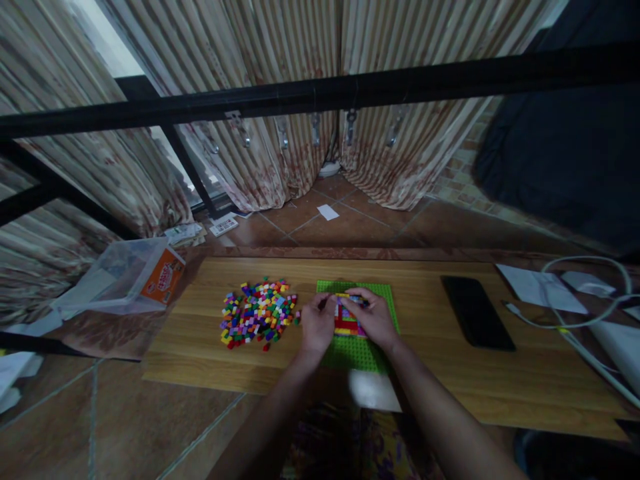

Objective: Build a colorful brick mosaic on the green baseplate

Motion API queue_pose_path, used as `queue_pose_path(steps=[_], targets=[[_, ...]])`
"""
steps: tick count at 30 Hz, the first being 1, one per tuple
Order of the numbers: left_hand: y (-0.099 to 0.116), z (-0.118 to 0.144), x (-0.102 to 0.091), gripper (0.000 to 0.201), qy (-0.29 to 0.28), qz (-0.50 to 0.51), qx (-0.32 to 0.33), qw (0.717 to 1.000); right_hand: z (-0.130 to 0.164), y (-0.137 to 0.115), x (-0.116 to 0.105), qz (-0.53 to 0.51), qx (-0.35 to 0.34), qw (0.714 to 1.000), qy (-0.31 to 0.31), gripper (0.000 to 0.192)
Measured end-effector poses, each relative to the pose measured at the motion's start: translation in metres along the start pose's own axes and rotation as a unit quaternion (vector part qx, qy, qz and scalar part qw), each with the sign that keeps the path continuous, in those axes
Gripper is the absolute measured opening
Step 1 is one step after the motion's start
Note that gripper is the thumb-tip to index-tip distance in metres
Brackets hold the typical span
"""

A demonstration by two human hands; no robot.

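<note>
A green studded baseplate (350, 357) lies on the wooden board, with a low build of coloured toy bricks (346, 325) on it, in red, yellow, purple and other colours. My left hand (318, 325) is at the build's left side, thumb and forefinger pinched together by its upper edge. From the right, my right hand (374, 316) reaches over the build with fingers curled at its upper right. Anything between the fingers of either hand is too small or hidden to name. Left of the plate is a loose heap of small coloured bricks (260, 312).
A black phone (477, 312) lies on the wooden board (420, 360) to the right, near white cables (575, 327) and papers (540, 288). A clear plastic box (120, 273) with an orange label stands left. Black metal bars (300, 97) cross in front of striped curtains (280, 40).
</note>
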State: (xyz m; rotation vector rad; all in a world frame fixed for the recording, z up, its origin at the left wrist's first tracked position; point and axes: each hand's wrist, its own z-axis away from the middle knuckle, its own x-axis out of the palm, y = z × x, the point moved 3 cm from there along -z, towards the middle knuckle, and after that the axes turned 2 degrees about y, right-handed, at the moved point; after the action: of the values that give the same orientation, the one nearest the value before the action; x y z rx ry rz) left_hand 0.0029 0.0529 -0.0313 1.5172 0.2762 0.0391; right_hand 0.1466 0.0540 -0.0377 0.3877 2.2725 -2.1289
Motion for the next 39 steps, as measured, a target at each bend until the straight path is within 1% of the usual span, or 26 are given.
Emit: queue_pose_path(steps=[5, 11, 18, 23, 27, 30, 33, 36, 39], targets=[[-0.001, 0.000, 0.001, 0.019, -0.006, -0.004, -0.009, 1.000, -0.002, 0.003, 0.001, 0.014, 0.012, 1.000, -0.002, 0.034], [0.000, -0.003, 0.000, 0.016, -0.014, 0.009, -0.009, 1.000, -0.004, 0.002, 0.000, 0.031, 0.023, 0.999, -0.022, 0.034], [-0.007, -0.010, 0.006, 0.009, 0.003, 0.063, -0.069, 0.996, -0.008, 0.004, 0.001, 0.031, 0.053, 0.997, -0.043, 0.035], [-0.008, -0.012, 0.006, 0.008, -0.001, 0.094, -0.082, 0.992, -0.008, 0.004, 0.001, 0.004, 0.050, 0.998, -0.047, 0.039], [-0.010, -0.011, 0.002, 0.014, -0.020, 0.115, -0.087, 0.989, -0.008, -0.003, -0.009, -0.020, 0.034, 0.999, -0.017, 0.044], [-0.012, -0.010, 0.000, 0.025, -0.029, 0.116, -0.087, 0.989, -0.004, -0.008, -0.024, -0.024, 0.021, 0.998, 0.049, 0.046], [-0.013, -0.008, 0.002, 0.028, -0.043, 0.100, -0.076, 0.991, 0.006, -0.009, -0.036, -0.017, 0.018, 0.994, 0.107, 0.046], [-0.011, -0.008, 0.006, 0.020, -0.061, 0.075, -0.060, 0.993, 0.015, -0.004, -0.036, -0.009, 0.034, 0.994, 0.108, 0.047], [-0.009, -0.009, 0.009, 0.016, -0.061, 0.043, -0.054, 0.996, 0.021, 0.005, -0.030, 0.000, 0.044, 0.994, 0.098, 0.048]])
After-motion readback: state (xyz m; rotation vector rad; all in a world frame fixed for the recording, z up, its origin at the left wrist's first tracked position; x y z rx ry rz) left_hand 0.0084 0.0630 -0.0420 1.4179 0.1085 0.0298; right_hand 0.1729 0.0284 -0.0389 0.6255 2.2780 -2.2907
